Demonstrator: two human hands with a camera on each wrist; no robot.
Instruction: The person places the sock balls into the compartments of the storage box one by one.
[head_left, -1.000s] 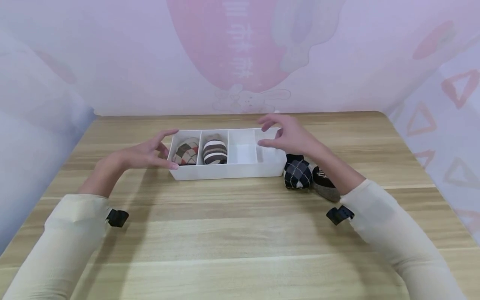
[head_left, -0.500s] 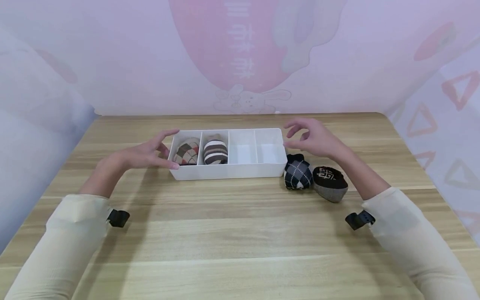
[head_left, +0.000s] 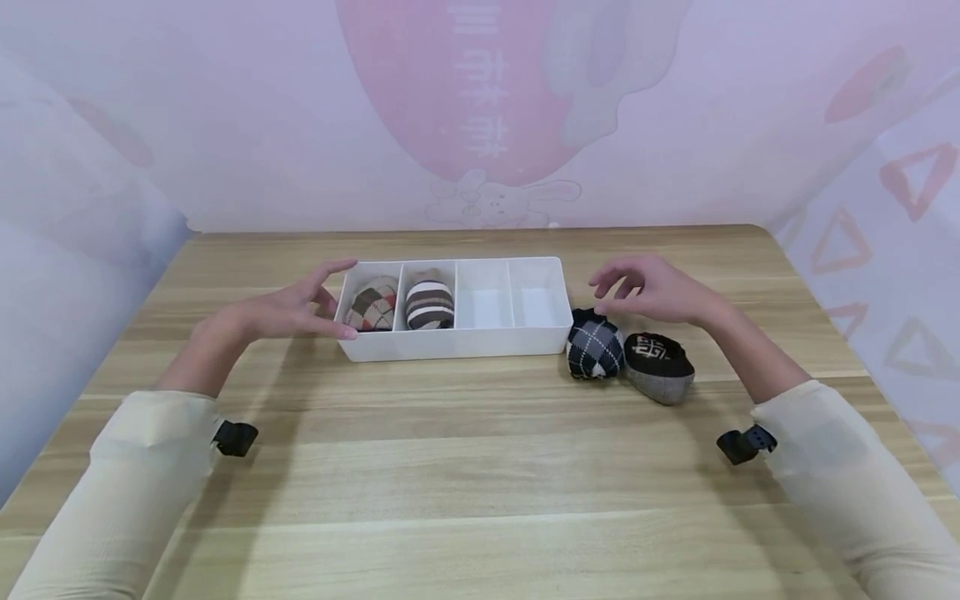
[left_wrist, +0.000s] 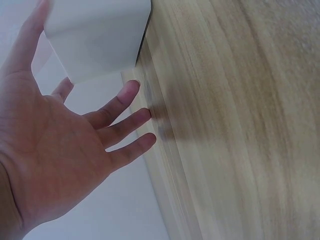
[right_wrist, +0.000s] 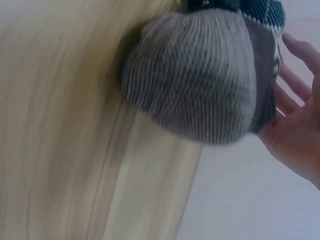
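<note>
A white divided box (head_left: 457, 342) stands mid-table with four compartments. Its two left compartments hold a rolled argyle sock (head_left: 372, 305) and a rolled striped sock (head_left: 430, 303); the two right ones hold nothing. My left hand (head_left: 300, 304) is open, fingers straight, against the box's left end (left_wrist: 95, 37). Right of the box lie a navy argyle sock roll (head_left: 596, 345) and a grey-and-brown sock roll (head_left: 658, 365). My right hand (head_left: 648, 287) hovers just above and behind these two, fingers relaxed and holding nothing. The right wrist view shows the grey-and-brown roll (right_wrist: 200, 80) close up, with the fingers (right_wrist: 295, 115) beyond it.
The wooden table (head_left: 480, 467) runs back to a pink printed curtain (head_left: 480, 108). Its right edge is close beyond the sock rolls. Cream sleeves with black wrist straps (head_left: 234, 437) cover both forearms.
My right hand has moved from over the box's right compartments rightward and down to above the two loose sock rolls. The left hand and the box have stayed put.
</note>
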